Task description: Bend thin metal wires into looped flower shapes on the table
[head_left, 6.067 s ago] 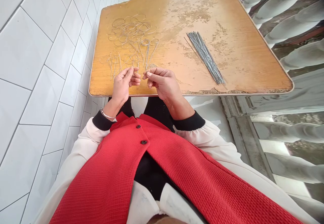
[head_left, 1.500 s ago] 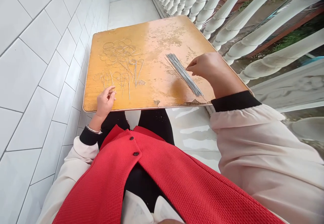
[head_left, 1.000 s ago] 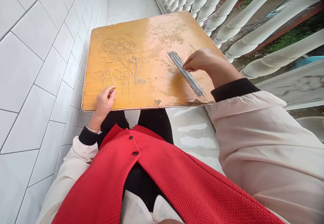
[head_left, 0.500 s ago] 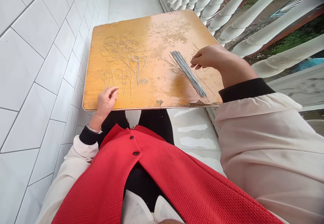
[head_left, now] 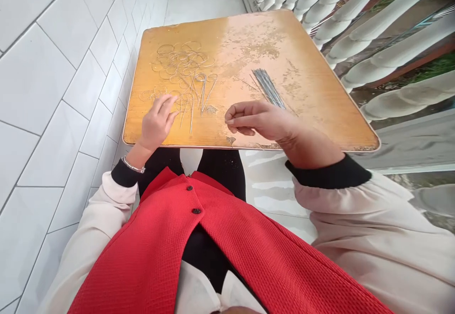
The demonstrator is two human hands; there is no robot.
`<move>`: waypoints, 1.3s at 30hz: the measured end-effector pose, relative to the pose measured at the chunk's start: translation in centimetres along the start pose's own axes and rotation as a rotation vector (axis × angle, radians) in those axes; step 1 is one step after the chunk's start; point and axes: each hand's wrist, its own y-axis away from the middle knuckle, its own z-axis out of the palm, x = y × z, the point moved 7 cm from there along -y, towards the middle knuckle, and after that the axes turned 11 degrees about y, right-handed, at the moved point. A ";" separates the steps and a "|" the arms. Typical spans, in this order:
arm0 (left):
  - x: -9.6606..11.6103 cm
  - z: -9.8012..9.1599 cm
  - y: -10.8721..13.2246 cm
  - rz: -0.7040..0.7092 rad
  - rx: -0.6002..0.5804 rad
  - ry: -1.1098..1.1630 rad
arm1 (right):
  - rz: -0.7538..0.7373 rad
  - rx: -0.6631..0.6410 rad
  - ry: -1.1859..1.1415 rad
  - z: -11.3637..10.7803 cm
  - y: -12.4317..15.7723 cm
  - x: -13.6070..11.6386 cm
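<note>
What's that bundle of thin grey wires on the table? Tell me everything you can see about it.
The bundle of thin straight wires is a narrow sheaf of grey, metal-looking rods laid side by side, flat on the worn orange wooden board, slanting from upper left to lower right. A few loose strands stray from its left side. Its lower end is hidden behind the person's right hand, so any contact between them cannot be told. Bent wire loops lie apart to its left.

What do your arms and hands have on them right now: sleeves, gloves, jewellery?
The left hand and right hand are bare, without gloves. Each arm has a loose cream sleeve gathered into a wide black cuff. The left wrist carries a thin silver-coloured bracelet.
</note>
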 end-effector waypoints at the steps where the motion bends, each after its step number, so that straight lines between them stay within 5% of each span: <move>1: 0.4 0.0 -0.5 0.046 -0.036 -0.057 | -0.022 -0.048 -0.022 1.1 -0.2 0.3; 9: -0.1 0.8 -2.0 0.078 -0.240 -0.247 | -0.087 -0.121 -0.044 3.1 -0.4 0.4; 16: 0.5 0.4 -2.3 0.065 -0.299 -0.318 | -0.049 0.002 0.201 2.8 0.0 -0.1; 23: 0.3 1.0 -1.8 -0.053 -0.403 -0.399 | -0.136 0.316 0.264 2.0 0.3 -1.5; 30: 0.9 1.4 -1.5 -0.173 -0.195 -0.223 | -0.211 0.477 -0.002 2.2 0.0 -2.0; 39: 0.6 2.4 -1.4 -0.487 0.093 0.415 | -0.257 0.533 -0.275 3.9 -1.3 -1.2</move>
